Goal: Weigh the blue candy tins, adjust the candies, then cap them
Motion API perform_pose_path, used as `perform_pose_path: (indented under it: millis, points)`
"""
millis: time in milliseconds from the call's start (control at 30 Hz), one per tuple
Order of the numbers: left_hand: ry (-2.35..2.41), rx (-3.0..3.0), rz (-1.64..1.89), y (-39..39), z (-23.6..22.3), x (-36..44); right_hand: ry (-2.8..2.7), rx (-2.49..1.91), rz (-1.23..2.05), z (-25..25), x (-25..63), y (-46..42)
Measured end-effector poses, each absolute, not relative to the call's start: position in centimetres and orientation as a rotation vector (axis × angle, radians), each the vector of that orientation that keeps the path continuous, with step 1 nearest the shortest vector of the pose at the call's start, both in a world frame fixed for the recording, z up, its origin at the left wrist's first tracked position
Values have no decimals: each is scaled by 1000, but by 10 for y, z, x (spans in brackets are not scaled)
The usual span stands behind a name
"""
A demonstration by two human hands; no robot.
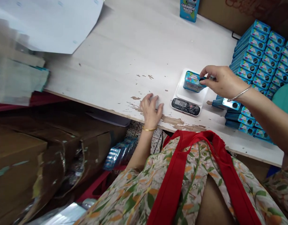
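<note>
A small white kitchen scale with a dark display sits near the front edge of a worn white table. A blue candy box stands on the scale. My right hand pinches the box's right end, fingers closed on it. My left hand rests on the table edge left of the scale, fingers loosely curled and flat on the surface, holding nothing. Both wrists wear thin bangles.
Stacked rows of the same blue boxes fill the table's right side. One upright blue box stands at the far edge. White paper sheets lie top left. Brown cartons and wrapped blue packs sit under the table.
</note>
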State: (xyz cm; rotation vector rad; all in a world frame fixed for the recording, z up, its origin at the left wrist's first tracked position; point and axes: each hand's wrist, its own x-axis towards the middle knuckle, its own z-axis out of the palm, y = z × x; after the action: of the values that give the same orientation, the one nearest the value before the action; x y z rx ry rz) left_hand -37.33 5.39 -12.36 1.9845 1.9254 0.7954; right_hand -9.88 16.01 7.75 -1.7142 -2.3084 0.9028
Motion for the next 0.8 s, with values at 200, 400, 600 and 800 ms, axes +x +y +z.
perform_pose_path:
  millis: [200, 400, 600, 800]
  points:
    - [1951, 1979, 784, 55, -123, -373, -2091, -1789, 990, 90, -103, 160]
    - [1958, 1937, 765, 56, -124, -374, -1220, -1797, 1568, 96, -79, 155]
    - [1974, 1943, 705, 56, -122, -373, -1172, -1845, 1530, 101, -78, 148]
    - [1975, 1941, 704, 56, -121, -372, -1398, -1766, 1485, 98, -88, 152]
